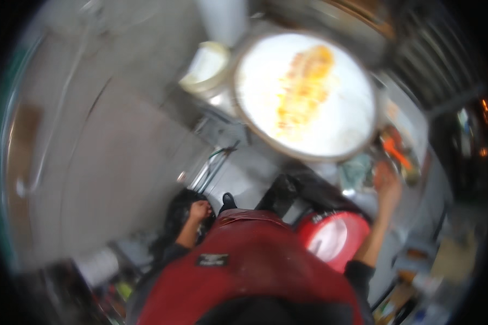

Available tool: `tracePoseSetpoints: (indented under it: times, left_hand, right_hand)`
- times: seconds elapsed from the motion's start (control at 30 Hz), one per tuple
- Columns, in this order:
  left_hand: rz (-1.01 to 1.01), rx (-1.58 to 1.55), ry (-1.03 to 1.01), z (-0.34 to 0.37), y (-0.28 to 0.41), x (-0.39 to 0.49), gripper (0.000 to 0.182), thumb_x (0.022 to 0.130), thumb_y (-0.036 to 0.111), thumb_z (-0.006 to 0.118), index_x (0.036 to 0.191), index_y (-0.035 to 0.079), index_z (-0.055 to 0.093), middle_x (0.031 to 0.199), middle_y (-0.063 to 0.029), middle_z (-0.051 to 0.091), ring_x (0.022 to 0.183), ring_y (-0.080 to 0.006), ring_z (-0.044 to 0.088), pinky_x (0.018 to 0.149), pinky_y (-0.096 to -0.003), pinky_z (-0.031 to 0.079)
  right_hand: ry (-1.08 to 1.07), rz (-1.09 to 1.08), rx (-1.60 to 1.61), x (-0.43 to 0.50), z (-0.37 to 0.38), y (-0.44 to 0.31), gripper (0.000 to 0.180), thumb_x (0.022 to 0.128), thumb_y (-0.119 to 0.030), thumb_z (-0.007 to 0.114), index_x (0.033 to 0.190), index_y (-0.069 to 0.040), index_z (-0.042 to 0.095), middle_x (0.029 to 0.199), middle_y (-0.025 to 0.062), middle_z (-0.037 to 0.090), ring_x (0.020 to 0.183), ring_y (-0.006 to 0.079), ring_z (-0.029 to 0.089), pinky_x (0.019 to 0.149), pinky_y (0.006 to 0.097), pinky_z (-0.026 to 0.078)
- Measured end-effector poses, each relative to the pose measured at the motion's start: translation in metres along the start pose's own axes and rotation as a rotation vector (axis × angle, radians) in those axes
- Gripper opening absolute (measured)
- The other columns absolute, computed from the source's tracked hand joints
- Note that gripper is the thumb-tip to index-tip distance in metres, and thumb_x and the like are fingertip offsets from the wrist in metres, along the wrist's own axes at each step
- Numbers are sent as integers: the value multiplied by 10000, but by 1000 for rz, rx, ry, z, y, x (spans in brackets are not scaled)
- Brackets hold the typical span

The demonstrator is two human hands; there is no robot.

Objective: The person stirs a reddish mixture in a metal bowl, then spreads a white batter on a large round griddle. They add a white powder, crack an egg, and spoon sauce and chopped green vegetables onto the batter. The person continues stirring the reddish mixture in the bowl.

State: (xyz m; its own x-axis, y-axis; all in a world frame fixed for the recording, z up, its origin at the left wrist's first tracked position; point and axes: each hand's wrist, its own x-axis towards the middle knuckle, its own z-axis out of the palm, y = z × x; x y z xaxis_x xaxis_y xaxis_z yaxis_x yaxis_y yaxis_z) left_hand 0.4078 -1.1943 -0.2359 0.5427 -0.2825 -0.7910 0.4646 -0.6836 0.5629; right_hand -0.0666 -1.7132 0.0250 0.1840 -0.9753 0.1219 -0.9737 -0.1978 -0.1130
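Note:
My right hand [386,176] reaches out to the right, close to an orange-handled tool [396,153] on the cluttered worktop beside a large round pan or griddle. Blur hides whether its fingers touch anything. On the pan's bright white surface [260,89] lies a long strip of yellow and orange food [305,91]. Beside my right hand is a greenish cloth or bag [354,172]. My left hand [200,210] hangs low at my left side with its fingers curled, next to a dark object; nothing is visible in it.
A red bucket or tub [349,231] with a pale inside stands below the worktop, near my right forearm. Left of the pan is a cream-coloured container [209,67]. Metal bars [211,170] stand below it. Shelves with mixed items lie at the lower left and lower right.

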Motion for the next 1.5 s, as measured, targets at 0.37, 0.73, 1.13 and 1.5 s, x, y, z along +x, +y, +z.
tracePoseSetpoints:
  times: [0.37,0.73,1.13,1.5]
  left_hand:
    - [261,-549,1295,-128,-161,-163,215,889,196,554,853,14,663,848,-202,668,698,-364,650,674,-427,498]
    - [129,-1620,1618,-323,-357,-355,386,865,53,609,1118,-79,349,916,-197,530,595,-267,617,473,-336,518]
    - [369,-1067,1066,-315,-210,-330,202,834,-86,476,1029,-33,464,907,-214,636,596,-228,651,412,-274,511]
    - [666,-704,400,-197,78,-263,175,810,-107,448,849,43,366,791,-113,553,517,-168,598,370,-243,502]
  right_hand:
    - [-868,-966,423,-169,131,-377,275,941,-163,578,1068,65,666,830,145,704,729,183,653,728,319,510]
    - [-955,-1347,246,-361,107,-522,279,921,-195,572,953,65,667,769,129,673,699,173,626,687,309,493]
    - [-865,-1355,466,-424,23,-555,204,915,-151,594,1008,7,684,832,138,677,775,192,658,721,321,499]
    - [-377,-1425,514,-369,-89,-600,487,812,-244,712,1200,20,584,1100,207,640,1029,355,614,883,417,487]
